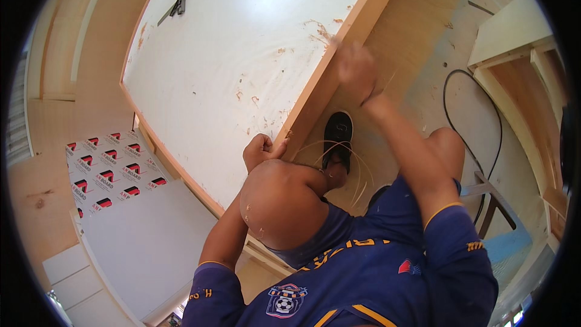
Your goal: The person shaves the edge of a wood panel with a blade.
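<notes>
Edging (311, 100) of bare wood is set along the right side of one smooth white worktop (209, 79). On its near end the left hand (264, 150) is rested, grip curled, its hold unclear. Farther along, the right hand (358, 72) is blurred; its grip cannot be told. Far left, one dark slim-bladed tool (180, 6) is seen; curled shavings (338, 20) are scattered.

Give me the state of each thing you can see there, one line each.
Left hand: fingers curled, thumb against the edging.
Right hand: motion-blurred at the edging; grip unclear.
Edging: running along the panel's right side.
Panel: lying flat, littered with shavings.
Shavings: loose, scattered.
Metal tool: lying on the panel, untouched.
Cable: bent in a loop on the floor.
Shoe: worn, laces unclear.
</notes>
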The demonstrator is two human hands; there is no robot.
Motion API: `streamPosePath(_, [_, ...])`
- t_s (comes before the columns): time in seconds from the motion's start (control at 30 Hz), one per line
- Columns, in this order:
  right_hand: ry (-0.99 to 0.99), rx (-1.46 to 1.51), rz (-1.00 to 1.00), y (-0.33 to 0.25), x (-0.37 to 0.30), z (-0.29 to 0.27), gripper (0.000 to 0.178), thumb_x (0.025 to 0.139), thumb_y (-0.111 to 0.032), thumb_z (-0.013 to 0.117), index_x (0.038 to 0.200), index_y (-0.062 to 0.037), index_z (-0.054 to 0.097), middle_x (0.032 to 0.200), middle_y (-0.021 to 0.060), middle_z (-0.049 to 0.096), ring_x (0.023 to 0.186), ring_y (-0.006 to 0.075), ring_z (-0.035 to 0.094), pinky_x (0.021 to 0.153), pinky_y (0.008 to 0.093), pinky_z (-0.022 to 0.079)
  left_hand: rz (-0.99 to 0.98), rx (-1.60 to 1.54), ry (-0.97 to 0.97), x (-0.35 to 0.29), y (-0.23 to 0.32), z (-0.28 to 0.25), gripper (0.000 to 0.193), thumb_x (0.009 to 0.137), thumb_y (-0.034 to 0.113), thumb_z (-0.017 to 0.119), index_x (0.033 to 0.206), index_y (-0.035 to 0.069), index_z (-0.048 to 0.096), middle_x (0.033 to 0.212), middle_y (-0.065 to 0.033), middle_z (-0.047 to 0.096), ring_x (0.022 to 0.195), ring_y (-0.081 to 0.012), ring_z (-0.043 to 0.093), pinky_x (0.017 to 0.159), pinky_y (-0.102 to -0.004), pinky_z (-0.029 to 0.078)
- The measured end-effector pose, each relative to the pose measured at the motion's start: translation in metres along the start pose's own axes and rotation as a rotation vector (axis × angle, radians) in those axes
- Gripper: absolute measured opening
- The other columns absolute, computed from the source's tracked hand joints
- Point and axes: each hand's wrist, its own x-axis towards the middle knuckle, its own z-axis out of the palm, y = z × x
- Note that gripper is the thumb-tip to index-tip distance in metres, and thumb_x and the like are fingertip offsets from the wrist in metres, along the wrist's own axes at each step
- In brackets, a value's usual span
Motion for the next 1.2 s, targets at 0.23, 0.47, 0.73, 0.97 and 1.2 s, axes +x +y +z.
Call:
streamPosePath(0.23, [-0.445, 0.32, -0.083, -0.103, -0.085, -0.018, 0.042, 0.083, -0.011, 0.053, 0.123, -0.0157, 0.063, 0.081, 0.0093, 0.053, 0.081, 0.0263, 0.056, 0.064, 0.0388, 0.051, -0.006, 0.01, 0.004, -0.005, -0.004, 0.0, 0.043, 0.068, 0.024, 0.085, 0.063, 0.004, 0.047, 0.053, -0.0035, 0.043, 0.052, -0.0108, 0.037, 0.046, -0.0277, 0.034])
streamPosePath(0.47, [-0.065, -0.082, -0.025, 0.028, 0.034, -0.008, 0.039, 0.083, -0.003, 0.051, 0.118, -0.0124, 0.064, 0.079, 0.0134, 0.055, 0.072, 0.031, 0.056, 0.065, 0.0414, 0.047, -0.024, 0.022, 0.013, -0.003, 0.002, -0.001, 0.041, 0.068, 0.023, 0.084, 0.066, 0.003, 0.049, 0.054, -0.0036, 0.046, 0.051, -0.0108, 0.04, 0.046, -0.0276, 0.036])
streamPosePath(0.73, [-0.533, 0.172, -0.23, -0.113, -0.084, -0.012, 0.046, 0.082, -0.012, 0.053, 0.126, -0.0199, 0.062, 0.085, 0.0047, 0.059, 0.079, 0.0231, 0.057, 0.058, 0.0348, 0.052, 0.05, -0.032, 0.028, -0.005, -0.007, 0.003, 0.038, 0.07, 0.021, 0.083, 0.071, 0.003, 0.051, 0.056, -0.0041, 0.046, 0.052, -0.0112, 0.041, 0.048, -0.0274, 0.037])
streamPosePath(0.97, [-0.127, 0.05, 0.03, -0.003, 0.006, 0.005, 0.039, 0.083, -0.01, 0.052, 0.119, -0.0172, 0.067, 0.086, 0.0068, 0.059, 0.081, 0.0253, 0.058, 0.06, 0.0354, 0.05, 0.137, 0.012, 0.032, -0.04, -0.015, -0.021, 0.031, 0.075, 0.008, 0.08, 0.08, 0.002, 0.049, 0.069, -0.0065, 0.045, 0.061, -0.0121, 0.041, 0.053, -0.0281, 0.037])
streamPosePath(1.2, [-0.068, 0.164, -0.169, -0.056, -0.075, 0.023, 0.046, 0.081, -0.009, 0.052, 0.124, -0.0184, 0.065, 0.08, 0.007, 0.057, 0.075, 0.0249, 0.054, 0.062, 0.0348, 0.05, 0.191, 0.045, 0.06, -0.052, -0.025, -0.021, 0.028, 0.077, 0.003, 0.076, 0.082, 0.002, 0.049, 0.076, -0.0069, 0.047, 0.062, -0.0143, 0.041, 0.054, -0.0278, 0.036])
